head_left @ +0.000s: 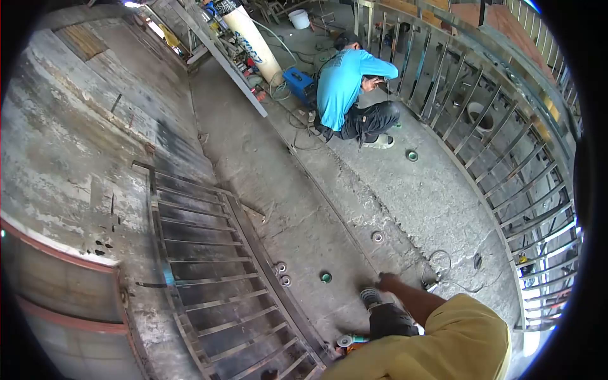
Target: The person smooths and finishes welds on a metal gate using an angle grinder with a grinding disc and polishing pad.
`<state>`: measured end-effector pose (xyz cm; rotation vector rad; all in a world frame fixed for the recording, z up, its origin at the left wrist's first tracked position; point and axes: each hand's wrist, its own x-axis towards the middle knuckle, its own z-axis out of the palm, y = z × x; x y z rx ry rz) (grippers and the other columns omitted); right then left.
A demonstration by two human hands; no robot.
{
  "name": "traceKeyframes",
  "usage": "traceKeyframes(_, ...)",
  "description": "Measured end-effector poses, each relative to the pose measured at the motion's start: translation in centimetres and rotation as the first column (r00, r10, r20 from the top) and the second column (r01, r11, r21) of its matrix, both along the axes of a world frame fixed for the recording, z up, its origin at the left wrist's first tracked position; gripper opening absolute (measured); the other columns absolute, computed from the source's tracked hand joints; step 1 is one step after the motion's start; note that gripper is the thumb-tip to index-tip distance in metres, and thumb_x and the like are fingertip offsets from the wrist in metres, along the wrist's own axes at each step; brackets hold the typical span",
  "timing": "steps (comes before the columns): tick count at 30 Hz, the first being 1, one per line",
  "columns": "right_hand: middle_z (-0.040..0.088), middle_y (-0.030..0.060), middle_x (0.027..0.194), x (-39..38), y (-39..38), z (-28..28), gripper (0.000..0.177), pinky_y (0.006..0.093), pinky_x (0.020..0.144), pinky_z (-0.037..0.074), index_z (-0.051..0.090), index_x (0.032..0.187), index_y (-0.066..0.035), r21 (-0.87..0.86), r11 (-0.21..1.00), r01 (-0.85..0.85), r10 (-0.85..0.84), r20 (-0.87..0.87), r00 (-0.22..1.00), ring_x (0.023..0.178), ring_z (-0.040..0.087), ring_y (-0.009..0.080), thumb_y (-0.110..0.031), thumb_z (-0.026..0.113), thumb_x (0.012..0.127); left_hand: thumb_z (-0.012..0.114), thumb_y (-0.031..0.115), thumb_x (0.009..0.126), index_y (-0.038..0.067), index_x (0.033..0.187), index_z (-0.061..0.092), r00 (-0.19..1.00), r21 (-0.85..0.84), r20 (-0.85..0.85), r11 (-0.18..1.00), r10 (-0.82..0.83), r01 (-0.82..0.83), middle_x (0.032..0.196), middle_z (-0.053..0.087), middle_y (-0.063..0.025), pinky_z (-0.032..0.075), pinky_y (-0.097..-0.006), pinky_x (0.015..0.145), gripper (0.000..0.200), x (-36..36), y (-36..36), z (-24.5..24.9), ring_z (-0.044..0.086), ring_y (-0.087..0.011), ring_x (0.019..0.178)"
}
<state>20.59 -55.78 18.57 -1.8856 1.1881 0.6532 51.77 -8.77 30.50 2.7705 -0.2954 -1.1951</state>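
My right hand [387,280] reaches out from a yellow sleeve, above my shoe [370,296] and bent knee; its fingers are too small and dark to make out. A dark shape at the bottom edge, over the metal railing [253,253], may be part of my left hand [270,375]; its fingers are not clear. Beside my leg lies an angle grinder [346,341] with a round disc and an orange part. Close to the railing are two small discs [283,273] and a green-rimmed disc [326,277].
Another person [345,88] in a blue shirt crouches by a long curved railing [475,168]. Near them stand a blue machine [299,83], a cylinder [250,41] and a white bucket [299,19]. Cables and more discs [377,237] lie on the floor. A stained wall [76,145] rises left.
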Motion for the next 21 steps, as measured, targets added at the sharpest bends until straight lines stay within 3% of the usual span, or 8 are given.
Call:
traceKeyframes(5, 0.063, 0.0252, 0.126, -12.6, -7.3, 5.4, 0.062, 0.0457, 0.100, 0.048, 0.062, 0.125, -0.003, -0.156, 0.932, 0.327, -0.336, -0.033, 0.941, 0.119, 0.060, 0.0404, -0.051, 0.060, 0.086, 0.063, 0.037, 0.091, 0.004, 0.120, 0.063, 0.873, 0.090, 0.211, 0.898, -0.439, 0.430, 0.110, 0.067, -0.0242, 0.055, -0.0431, 0.085, 0.043, 6.7, -2.8, -0.2, 0.066, -0.0406, 0.096)
traceKeyframes(9, 0.067, 0.0205, 0.121, -23.1, -8.0, 0.0, 0.057, 0.0424, 0.097, 0.052, 0.065, 0.123, -0.006, -0.282, 0.888, 0.364, -0.435, -0.254, 0.864, 0.115, 0.064, 0.0337, -0.048, 0.060, 0.085, 0.057, 0.045, 0.092, 0.000, 0.124, 0.062, 0.960, -0.149, 0.129, 0.952, -0.249, 0.267, 0.134, 0.057, -0.0251, 0.042, -0.0443, 0.107, 0.055, 7.8, -13.8, 2.2, 0.052, -0.0385, 0.128)
traceKeyframes(11, 0.069, 0.0181, 0.116, -24.2, -7.1, 2.4, 0.047, 0.0413, 0.092, 0.054, 0.068, 0.118, -0.006, -0.094, 0.996, 0.009, -0.050, -0.446, 0.894, 0.110, 0.067, 0.0309, -0.041, 0.056, 0.089, 0.058, 0.043, 0.092, 0.001, 0.121, 0.063, 0.758, -0.047, 0.100, 0.758, -0.644, 0.650, 0.130, 0.059, -0.0251, 0.042, -0.0444, 0.106, 0.052, 10.0, -16.3, 0.5, 0.055, -0.0374, 0.125)
traceKeyframes(13, 0.070, 0.0169, 0.114, -23.7, -5.7, 0.8, 0.037, 0.0414, 0.085, 0.056, 0.070, 0.113, -0.005, 0.088, 0.924, -0.371, 0.370, -0.446, 0.815, 0.101, 0.070, 0.0312, -0.031, 0.052, 0.093, 0.059, 0.042, 0.092, 0.002, 0.116, 0.065, 0.966, -0.175, 0.064, 0.950, -0.250, 0.257, 0.122, 0.064, -0.0239, 0.046, -0.0448, 0.102, 0.047, 9.9, -17.2, -1.8, 0.059, -0.0380, 0.118)
traceKeyframes(15, 0.073, 0.0164, 0.103, -19.5, -4.2, 1.8, 0.029, 0.0437, 0.079, 0.056, 0.071, 0.106, -0.003, 0.084, 0.813, 0.576, -0.502, -0.399, 0.767, 0.088, 0.072, 0.0284, -0.022, 0.053, 0.094, 0.058, 0.042, 0.091, 0.001, 0.114, 0.065, 0.979, -0.147, -0.014, 0.969, -0.202, 0.198, 0.118, 0.066, -0.0236, 0.047, -0.0448, 0.100, 0.047, 11.0, -18.8, -2.9, 0.060, -0.0381, 0.116)
traceKeyframes(18, 0.072, 0.0223, 0.088, -11.5, -7.5, 2.5, 0.057, 0.0438, 0.053, 0.059, 0.066, 0.104, 0.011, 0.104, 0.882, 0.460, -0.414, -0.294, 0.861, 0.069, 0.072, 0.0341, -0.045, 0.063, 0.091, 0.055, 0.042, 0.092, -0.001, 0.124, 0.061, 0.962, -0.004, -0.197, 0.981, -0.189, 0.192, 0.124, 0.064, -0.0250, 0.047, -0.0433, 0.101, 0.054, 13.7, -19.2, -7.6, 0.059, -0.0368, 0.120)
traceKeyframes(19, 0.073, 0.0225, 0.094, -12.1, -9.2, -5.0, 0.061, 0.0462, 0.065, 0.060, 0.068, 0.103, 0.010, 0.052, 0.942, 0.332, -0.312, -0.232, 0.921, 0.078, 0.072, 0.0364, -0.049, 0.061, 0.091, 0.054, 0.042, 0.093, -0.003, 0.129, 0.058, 0.956, 0.005, -0.244, 0.985, -0.165, 0.171, 0.124, 0.064, -0.0254, 0.050, -0.0431, 0.097, 0.058, 15.1, -18.9, -10.1, 0.063, -0.0375, 0.114)
traceKeyframes(21, 0.072, 0.0226, 0.102, -2.5, -14.8, 0.7, 0.063, 0.0452, 0.080, 0.057, 0.069, 0.108, 0.006, 0.112, 0.795, 0.597, -0.538, -0.325, 0.778, 0.093, 0.071, 0.0356, -0.054, 0.061, 0.088, 0.050, 0.037, 0.096, -0.003, 0.120, 0.064, 0.938, 0.156, -0.328, 0.973, -0.112, 0.170, 0.106, 0.071, -0.0228, 0.057, -0.0459, 0.072, 0.048, 18.0, -21.8, -9.1, 0.072, -0.0339, 0.076)
